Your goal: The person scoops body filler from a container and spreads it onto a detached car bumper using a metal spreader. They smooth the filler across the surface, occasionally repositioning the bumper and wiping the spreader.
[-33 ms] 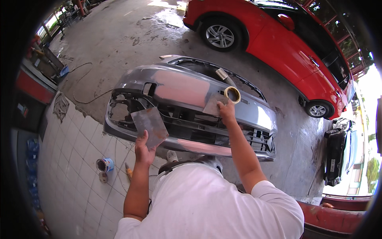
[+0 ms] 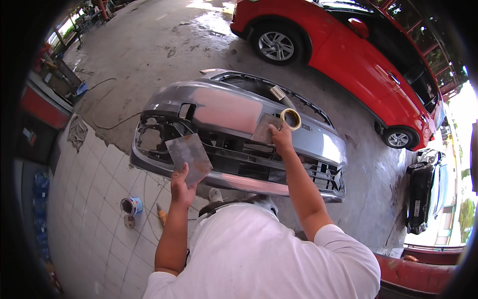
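Note:
My left hand is closed on the lower edge of a flat grey metal plate, tilted, with rust-brown stains. In my right hand is a thin greyish putty spreader, held just above the bumper. Under both lies a grey car bumper, with a large pink filler patch on its upper face and a narrower pink strip along the near edge. A roll of masking tape rests on the bumper beside my right hand. Beyond it is a small pale cylinder.
A red car stands beyond the bumper. An open can and an orange-handled tool sit on the tiles at left. A thin hose trails across the concrete. Blue bottles line the far left; a black car is at right.
The spreader in my right hand has shifted slightly left. The plate in my left hand has moved a touch to the right. The bumper and tape roll look the same.

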`<state>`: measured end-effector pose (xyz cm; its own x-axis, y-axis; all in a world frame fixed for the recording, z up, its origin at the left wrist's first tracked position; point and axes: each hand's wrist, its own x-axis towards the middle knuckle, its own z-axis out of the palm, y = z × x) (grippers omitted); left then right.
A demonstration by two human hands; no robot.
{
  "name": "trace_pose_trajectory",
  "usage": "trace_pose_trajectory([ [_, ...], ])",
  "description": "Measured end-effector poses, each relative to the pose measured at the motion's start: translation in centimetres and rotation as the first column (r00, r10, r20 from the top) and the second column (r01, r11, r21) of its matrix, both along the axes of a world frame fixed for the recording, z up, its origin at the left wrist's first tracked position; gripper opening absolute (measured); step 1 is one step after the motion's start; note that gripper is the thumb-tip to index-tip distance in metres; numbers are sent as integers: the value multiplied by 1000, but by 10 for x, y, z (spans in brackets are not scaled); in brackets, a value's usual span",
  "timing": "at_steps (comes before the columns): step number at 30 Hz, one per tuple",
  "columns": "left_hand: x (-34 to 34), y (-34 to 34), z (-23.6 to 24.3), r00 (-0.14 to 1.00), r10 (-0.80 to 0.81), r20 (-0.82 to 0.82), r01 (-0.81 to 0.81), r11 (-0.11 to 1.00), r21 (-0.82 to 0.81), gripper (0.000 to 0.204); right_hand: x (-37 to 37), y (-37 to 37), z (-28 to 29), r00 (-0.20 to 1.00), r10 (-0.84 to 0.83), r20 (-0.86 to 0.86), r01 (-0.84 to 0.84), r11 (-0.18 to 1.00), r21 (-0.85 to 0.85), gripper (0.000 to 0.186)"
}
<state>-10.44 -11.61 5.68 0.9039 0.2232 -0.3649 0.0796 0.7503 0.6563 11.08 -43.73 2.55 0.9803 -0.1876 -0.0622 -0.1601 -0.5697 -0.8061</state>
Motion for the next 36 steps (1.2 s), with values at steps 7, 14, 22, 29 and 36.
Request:
trace_pose_trajectory([
  [7,-12,-56,40,905,416,-91,-407,907,106,42,-108,89,101,778,490,394,-628,630,457,40],
  [14,-80,-87,58,698,711,-80,-682,695,226,40,-173,116,118,172,827,535,-985,159,70,65],
  [22,-158,-137,85,385,920,-68,-855,384,348,45,-230,125,87,28,896,443,-982,-58,180,63],
  [29,-214,-107,84,232,973,-16,-866,214,451,49,-249,131,14,-247,949,-196,-938,-285,-196,44],
  [36,-259,-64,56,576,815,55,-540,329,775,35,-241,223,56,135,935,-329,-378,355,855,44],
])
